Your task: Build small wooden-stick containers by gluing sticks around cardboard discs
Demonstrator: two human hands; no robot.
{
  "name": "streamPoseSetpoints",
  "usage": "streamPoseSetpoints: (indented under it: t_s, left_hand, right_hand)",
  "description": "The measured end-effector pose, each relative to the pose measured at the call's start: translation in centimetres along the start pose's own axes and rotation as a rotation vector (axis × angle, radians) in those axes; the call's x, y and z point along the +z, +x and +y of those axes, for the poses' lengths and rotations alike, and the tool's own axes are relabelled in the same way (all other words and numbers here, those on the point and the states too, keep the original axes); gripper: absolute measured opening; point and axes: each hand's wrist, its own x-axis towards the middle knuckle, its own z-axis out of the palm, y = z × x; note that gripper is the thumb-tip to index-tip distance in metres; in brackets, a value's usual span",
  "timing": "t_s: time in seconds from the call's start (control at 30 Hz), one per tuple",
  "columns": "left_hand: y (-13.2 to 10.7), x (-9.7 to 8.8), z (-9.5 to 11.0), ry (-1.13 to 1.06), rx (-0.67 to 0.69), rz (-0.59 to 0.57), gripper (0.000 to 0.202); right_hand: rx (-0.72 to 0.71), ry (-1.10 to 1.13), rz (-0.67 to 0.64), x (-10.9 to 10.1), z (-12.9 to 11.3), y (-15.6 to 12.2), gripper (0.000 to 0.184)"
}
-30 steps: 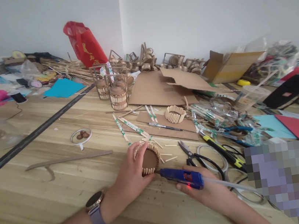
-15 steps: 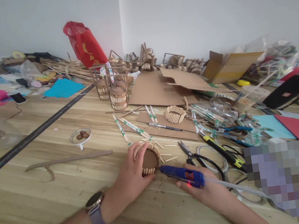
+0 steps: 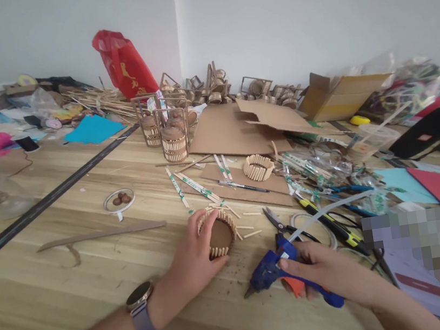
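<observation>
A small round basket (image 3: 223, 234) with a brown base and a ring of short wooden sticks rests on the table, and my left hand (image 3: 193, 248) is closed around its left side. My right hand (image 3: 318, 266) grips a blue glue gun (image 3: 273, 267) with an orange trigger. Its nozzle points down and left, apart from the basket, and a long clear glue stick (image 3: 328, 210) juts from its back. Loose short sticks (image 3: 249, 232) lie just right of the basket. Black-handled scissors (image 3: 279, 222) are beyond the gun.
A ring of sticks (image 3: 258, 167) sits on cardboard (image 3: 243, 183) behind. Finished tiered baskets (image 3: 174, 143) stand farther back near a red bag (image 3: 124, 64). A cardboard strip (image 3: 102, 234) and a white tape ring (image 3: 119, 201) holding brown balls lie left. A yellow-black cutter (image 3: 330, 223) lies right.
My right hand has drawn the glue gun away from the basket, toward me and to the right, turning its nozzle downward. My left hand and the basket have stayed in place.
</observation>
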Motion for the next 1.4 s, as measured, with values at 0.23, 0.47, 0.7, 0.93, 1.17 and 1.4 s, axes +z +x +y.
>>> streamPoseSetpoints:
  t_s: [0.23, 0.47, 0.7, 0.93, 1.17, 1.4]
  left_hand:
    - [0.0, 0.0, 0.1, 0.004, -0.011, 0.002, 0.093]
    - [0.0, 0.1, -0.1, 0.002, -0.002, 0.017, 0.094]
    - [0.2, 0.0, 0.0, -0.02, 0.005, 0.005, 0.092]
    - [0.1, 0.2, -0.1, 0.009, 0.02, 0.023, 0.094]
    - [0.0, 0.3, -0.1, 0.043, 0.03, 0.03, 0.097]
    - [0.0, 0.1, 0.0, -0.005, 0.026, 0.016, 0.095]
  right_hand:
    - [-0.005, -0.813, 0.467, -0.5, -0.7, -0.2, 0.042]
    - [-0.149, -1.195, 0.341, 0.7, -5.1, 2.8, 0.02]
    - [-0.17, -1.229, 0.256, 0.9, -6.7, 5.4, 0.019]
    - [-0.182, -1.169, 0.295, -0.2, -5.7, 4.9, 0.015]
    - [-0.545, -0.706, 0.33, -1.3, -6.9, 1.7, 0.019]
    - [-0.634, -0.653, 0.112, 1.4, -7.0, 2.3, 0.029]
